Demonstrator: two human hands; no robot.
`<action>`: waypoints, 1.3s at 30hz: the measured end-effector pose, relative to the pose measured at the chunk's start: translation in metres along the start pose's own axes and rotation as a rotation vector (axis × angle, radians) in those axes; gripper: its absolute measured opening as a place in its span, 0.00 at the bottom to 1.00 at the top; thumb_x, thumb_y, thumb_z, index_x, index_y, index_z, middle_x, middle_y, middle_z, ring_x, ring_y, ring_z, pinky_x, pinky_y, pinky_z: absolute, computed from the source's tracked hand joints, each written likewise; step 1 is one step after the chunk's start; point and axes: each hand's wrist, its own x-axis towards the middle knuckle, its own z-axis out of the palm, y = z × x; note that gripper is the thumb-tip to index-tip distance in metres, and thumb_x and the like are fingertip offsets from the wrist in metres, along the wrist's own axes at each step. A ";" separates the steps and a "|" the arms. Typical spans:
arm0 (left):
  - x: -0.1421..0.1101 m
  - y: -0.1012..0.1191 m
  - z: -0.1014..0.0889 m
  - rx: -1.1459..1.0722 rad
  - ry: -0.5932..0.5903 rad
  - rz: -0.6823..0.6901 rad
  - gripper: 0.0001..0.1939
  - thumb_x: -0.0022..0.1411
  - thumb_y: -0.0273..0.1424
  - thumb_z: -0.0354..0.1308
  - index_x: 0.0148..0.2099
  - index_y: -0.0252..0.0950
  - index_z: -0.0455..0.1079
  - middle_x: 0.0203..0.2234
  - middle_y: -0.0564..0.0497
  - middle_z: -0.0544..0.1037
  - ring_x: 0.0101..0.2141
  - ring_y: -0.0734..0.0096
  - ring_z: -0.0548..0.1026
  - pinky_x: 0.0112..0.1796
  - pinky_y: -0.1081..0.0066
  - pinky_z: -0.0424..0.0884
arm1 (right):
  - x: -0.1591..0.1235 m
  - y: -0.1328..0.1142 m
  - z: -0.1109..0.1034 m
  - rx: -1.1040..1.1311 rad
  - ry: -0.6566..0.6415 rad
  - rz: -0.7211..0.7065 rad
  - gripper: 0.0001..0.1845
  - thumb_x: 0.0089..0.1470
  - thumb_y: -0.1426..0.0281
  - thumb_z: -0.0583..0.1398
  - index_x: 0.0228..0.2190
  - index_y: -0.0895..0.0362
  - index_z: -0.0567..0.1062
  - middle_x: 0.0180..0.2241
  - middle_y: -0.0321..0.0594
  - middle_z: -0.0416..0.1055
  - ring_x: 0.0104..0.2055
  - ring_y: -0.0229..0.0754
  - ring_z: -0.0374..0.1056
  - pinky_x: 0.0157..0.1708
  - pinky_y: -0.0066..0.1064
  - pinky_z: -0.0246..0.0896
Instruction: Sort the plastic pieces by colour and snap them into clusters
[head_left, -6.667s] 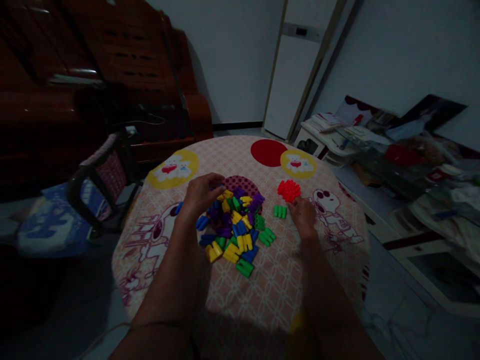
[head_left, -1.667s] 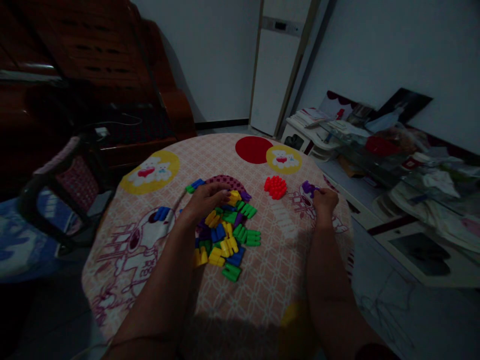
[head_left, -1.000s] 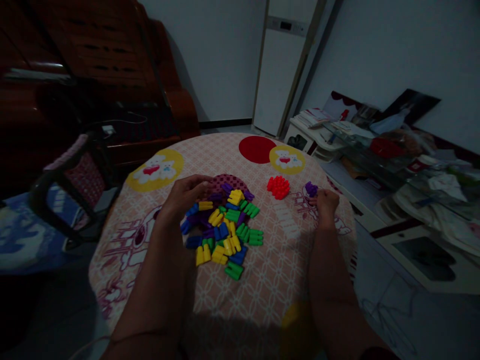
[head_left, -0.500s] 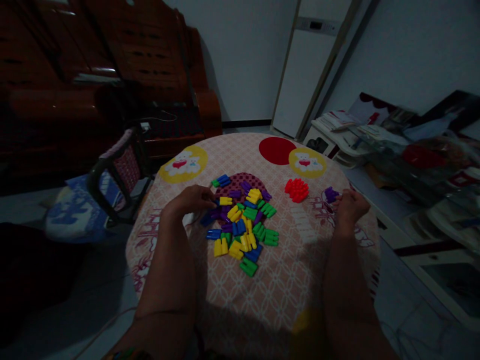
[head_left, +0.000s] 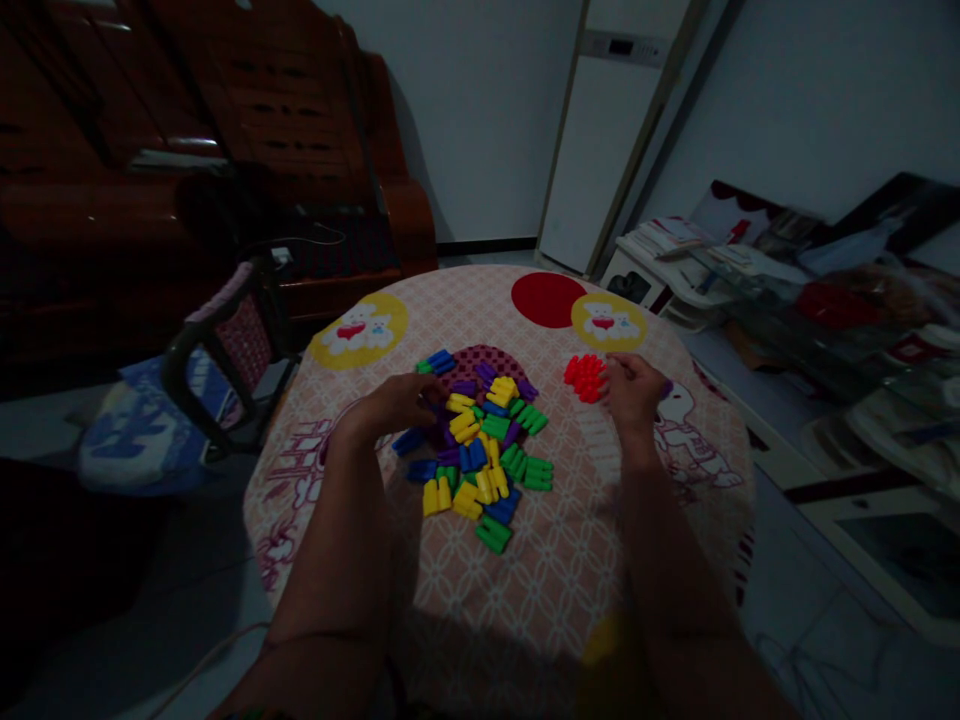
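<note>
A pile of toy blocks shaped like joined pegs, in yellow, green, blue and purple, lies on the table; a yellow block (head_left: 465, 428) is near its middle. My left hand (head_left: 401, 405) reaches in at the pile's left edge, its fingers closed down among purple and blue blocks; what they pinch is hidden. A blue block (head_left: 409, 442) lies just below that hand. My right hand (head_left: 632, 392) hovers beside a cluster of red blocks (head_left: 585, 377), fingers loosely bent and apart, holding nothing I can see. Partly behind it lies a purple block (head_left: 666, 388).
A patterned cloth covers the round table (head_left: 465, 590). A chair (head_left: 232, 340) stands close to its left side, with a wooden sofa (head_left: 292, 120) beyond. At the right is a cluttered glass-topped cabinet (head_left: 780, 290).
My right hand has moved left, away from the purple block, which stays on the cloth, towards the red cluster. My left hand has shifted slightly right over the pile's edge.
</note>
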 end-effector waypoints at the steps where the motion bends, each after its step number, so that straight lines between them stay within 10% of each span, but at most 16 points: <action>1: 0.000 -0.001 -0.002 -0.063 0.067 -0.001 0.18 0.41 0.30 0.64 0.39 0.39 0.76 0.33 0.51 0.81 0.35 0.62 0.78 0.34 0.69 0.72 | -0.005 -0.005 0.006 0.027 -0.060 -0.016 0.15 0.52 0.64 0.57 0.35 0.60 0.79 0.24 0.37 0.74 0.22 0.38 0.68 0.21 0.27 0.64; 9: 0.016 0.039 0.026 -0.461 0.270 0.159 0.15 0.47 0.40 0.65 0.33 0.34 0.74 0.25 0.50 0.78 0.28 0.67 0.75 0.29 0.71 0.70 | -0.057 -0.050 0.051 0.000 -0.540 -0.470 0.11 0.54 0.67 0.66 0.39 0.57 0.80 0.38 0.43 0.77 0.38 0.42 0.73 0.38 0.33 0.70; 14: 0.027 0.062 0.057 -0.433 0.316 0.205 0.11 0.52 0.37 0.59 0.29 0.34 0.73 0.22 0.52 0.75 0.25 0.71 0.72 0.28 0.73 0.67 | -0.071 -0.056 0.058 -0.311 -0.597 -0.619 0.16 0.57 0.70 0.64 0.49 0.55 0.76 0.44 0.46 0.75 0.48 0.47 0.70 0.47 0.38 0.68; 21: 0.031 0.067 0.070 -0.741 0.209 0.221 0.16 0.55 0.43 0.61 0.37 0.33 0.74 0.29 0.49 0.79 0.31 0.66 0.77 0.35 0.67 0.76 | -0.047 -0.045 0.043 -0.410 -0.489 -0.560 0.10 0.61 0.72 0.59 0.42 0.57 0.78 0.40 0.45 0.77 0.42 0.45 0.72 0.42 0.33 0.65; 30: 0.028 0.061 0.063 -0.656 0.192 0.202 0.19 0.55 0.45 0.62 0.38 0.33 0.75 0.30 0.47 0.80 0.32 0.64 0.78 0.36 0.67 0.75 | 0.028 0.031 -0.047 -0.573 0.134 -0.137 0.10 0.52 0.70 0.59 0.32 0.60 0.81 0.33 0.47 0.79 0.36 0.46 0.72 0.41 0.36 0.64; 39: 0.024 0.049 0.047 -0.563 0.210 0.184 0.20 0.55 0.45 0.61 0.40 0.33 0.76 0.30 0.48 0.80 0.31 0.65 0.78 0.33 0.69 0.75 | 0.028 0.054 -0.049 -0.875 0.152 -0.002 0.13 0.54 0.69 0.60 0.38 0.60 0.82 0.38 0.53 0.80 0.37 0.48 0.72 0.38 0.35 0.60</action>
